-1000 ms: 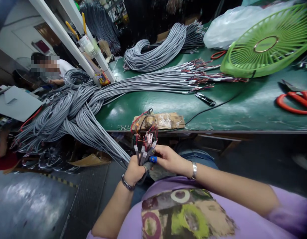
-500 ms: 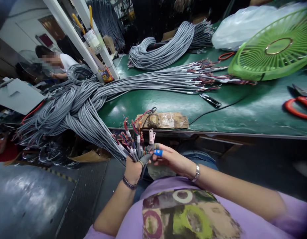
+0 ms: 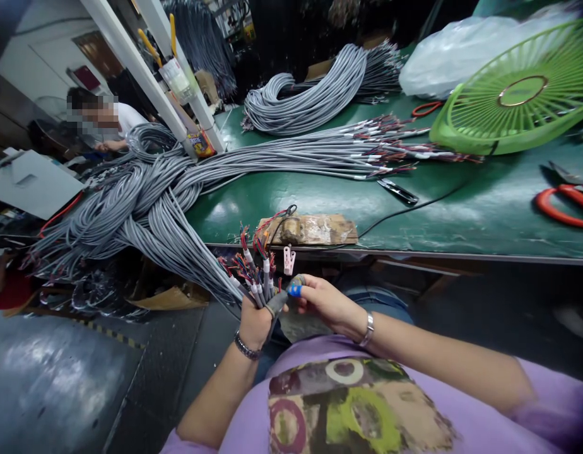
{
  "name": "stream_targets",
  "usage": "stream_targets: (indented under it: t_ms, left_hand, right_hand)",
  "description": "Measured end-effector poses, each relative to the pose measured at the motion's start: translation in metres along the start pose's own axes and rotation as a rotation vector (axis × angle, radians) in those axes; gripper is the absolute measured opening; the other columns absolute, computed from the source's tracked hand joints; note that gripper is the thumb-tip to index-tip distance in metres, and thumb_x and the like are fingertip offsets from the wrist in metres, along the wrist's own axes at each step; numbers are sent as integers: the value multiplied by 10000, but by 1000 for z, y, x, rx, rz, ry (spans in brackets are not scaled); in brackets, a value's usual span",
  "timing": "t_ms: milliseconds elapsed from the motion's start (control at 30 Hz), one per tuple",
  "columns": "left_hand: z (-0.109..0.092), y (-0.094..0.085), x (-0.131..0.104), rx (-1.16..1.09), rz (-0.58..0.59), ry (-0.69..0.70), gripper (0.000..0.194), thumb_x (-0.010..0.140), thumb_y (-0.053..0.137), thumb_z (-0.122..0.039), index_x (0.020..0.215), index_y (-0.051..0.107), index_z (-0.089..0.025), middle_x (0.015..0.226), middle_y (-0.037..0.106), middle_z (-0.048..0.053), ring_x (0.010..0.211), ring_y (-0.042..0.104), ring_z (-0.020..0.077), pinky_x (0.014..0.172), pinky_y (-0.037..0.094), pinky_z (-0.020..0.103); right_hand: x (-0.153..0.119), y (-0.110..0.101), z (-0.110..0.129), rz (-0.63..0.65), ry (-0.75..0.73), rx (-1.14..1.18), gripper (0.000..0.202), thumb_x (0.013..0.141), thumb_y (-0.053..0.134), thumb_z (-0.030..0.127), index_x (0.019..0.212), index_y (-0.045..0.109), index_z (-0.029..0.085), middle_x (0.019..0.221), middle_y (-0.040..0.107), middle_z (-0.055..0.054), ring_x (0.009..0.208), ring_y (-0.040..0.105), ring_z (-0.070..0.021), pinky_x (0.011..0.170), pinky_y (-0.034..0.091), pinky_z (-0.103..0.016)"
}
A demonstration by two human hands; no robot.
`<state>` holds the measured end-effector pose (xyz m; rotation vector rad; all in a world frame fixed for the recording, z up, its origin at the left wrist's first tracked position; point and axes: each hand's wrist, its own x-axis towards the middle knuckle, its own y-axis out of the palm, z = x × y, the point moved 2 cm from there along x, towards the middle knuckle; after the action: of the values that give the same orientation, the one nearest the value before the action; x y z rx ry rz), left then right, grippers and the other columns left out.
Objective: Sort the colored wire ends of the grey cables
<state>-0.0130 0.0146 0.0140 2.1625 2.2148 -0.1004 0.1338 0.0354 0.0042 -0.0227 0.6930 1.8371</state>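
Observation:
In front of my body my left hand [image 3: 255, 323] is wrapped round a bunch of grey cables [image 3: 257, 293]. Their stripped ends point up and fan out in red, blue and other thin wires above white bands. My right hand [image 3: 330, 304] meets the tip of my left thumb, its thumb and forefinger pinched together. Whatever sits in that pinch is too small to make out. Worn finger covers are on both hands, and a blue wrap [image 3: 295, 291] is on a right finger. A pink clip [image 3: 289, 260] is just above my right hand, at the table edge.
On the green table [image 3: 282, 192] lie long grey cables [image 3: 282, 156], a wooden block [image 3: 327, 228] with wires, black snips [image 3: 398, 191] and red-handled scissors [image 3: 563, 205]. A green fan [image 3: 523, 91] stands at right. Another person [image 3: 102, 120] sits beyond the posts.
My right hand has shifted slightly left and its fingers have closed in at my left thumb. My left hand keeps its hold on the cables, whose ends have tipped slightly right.

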Motion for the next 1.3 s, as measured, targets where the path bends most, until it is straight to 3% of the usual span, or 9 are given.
stream_targets:
  t_ms: [267,567,900,1067,1167,1300]
  left_hand:
    - [-2,-2,6,30,88,-46,241,684,755,-313,553,642,-146,546,602,0,522,521,115,567,426,245]
    - [3,-3,7,-12,25,-22,234,701,744,-322,583,641,-149,532,598,-1,517,527,115,572,430,246]
    - [-3,-3,11,-19,120,-62,296,723,714,-297,503,583,-147,505,563,2,520,509,113,582,416,247]
    - [-10,-5,15,-96,227,-225,267,652,761,-299,533,584,-138,460,545,-8,448,473,95,501,363,235]
    - [-18,-4,21,-118,313,-282,284,612,775,-322,513,587,-134,426,543,4,432,487,103,495,375,242]
    - [-22,0,32,-165,315,-326,273,557,791,-323,534,597,-131,403,545,3,391,484,106,449,363,238]
  right_hand:
    - [0,4,13,73,-109,-124,351,612,770,417,770,591,160,678,586,19,598,478,-96,534,344,-222]
    - [0,0,3,-41,-33,12,369,561,789,432,658,548,170,571,528,53,503,412,-69,490,332,-216]
    - [-4,-10,1,1,-47,13,324,557,810,355,606,558,158,543,516,47,510,422,-71,497,339,-212]
    - [10,-27,2,9,45,259,297,745,691,453,743,600,171,682,594,4,564,511,-90,577,456,-239]
    - [26,-30,8,7,70,255,335,849,571,485,759,606,164,754,630,-37,586,531,-99,564,462,-231]
    - [41,-21,16,126,-19,125,407,773,631,562,752,609,156,681,601,-17,546,473,-95,529,412,-227]
